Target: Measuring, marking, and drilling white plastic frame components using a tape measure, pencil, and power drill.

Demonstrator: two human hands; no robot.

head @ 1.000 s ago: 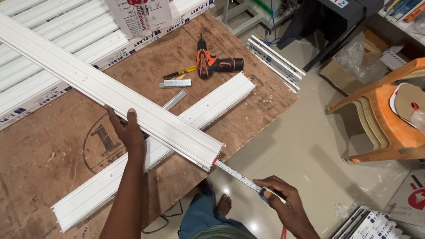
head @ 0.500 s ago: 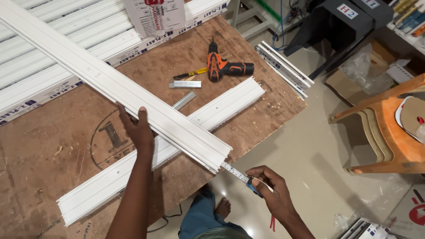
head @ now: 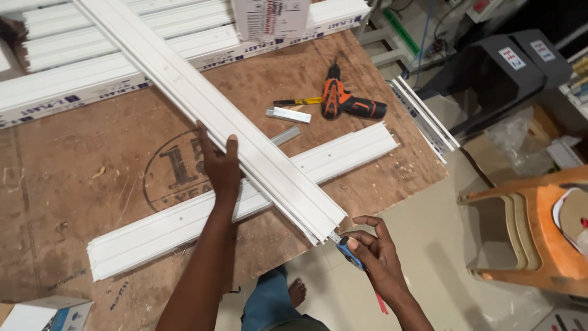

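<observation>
A long white plastic channel strip (head: 202, 104) lies diagonally across the brown board table (head: 73, 184), its near end jutting past the table edge. My left hand (head: 219, 164) presses on its left side, fingers spread against it. My right hand (head: 372, 254) is at the strip's near end, gripping a blue-cased tape measure (head: 350, 252) whose short metal blade meets the strip end. A second, shorter white strip (head: 257, 196) lies on the table beneath the long one, crossing under it.
An orange-and-black cordless drill (head: 346, 101), a yellow-handled tool (head: 300, 101) and a small metal piece (head: 289, 114) lie beyond. Stacked white strips (head: 73, 92) fill the table's far side. More white strips (head: 425, 116) lean at the right edge. An orange stool (head: 527, 233) stands right.
The extended tape has shortened back toward the strip's end, and my right hand has moved up close to that end. My left hand stays on the strip.
</observation>
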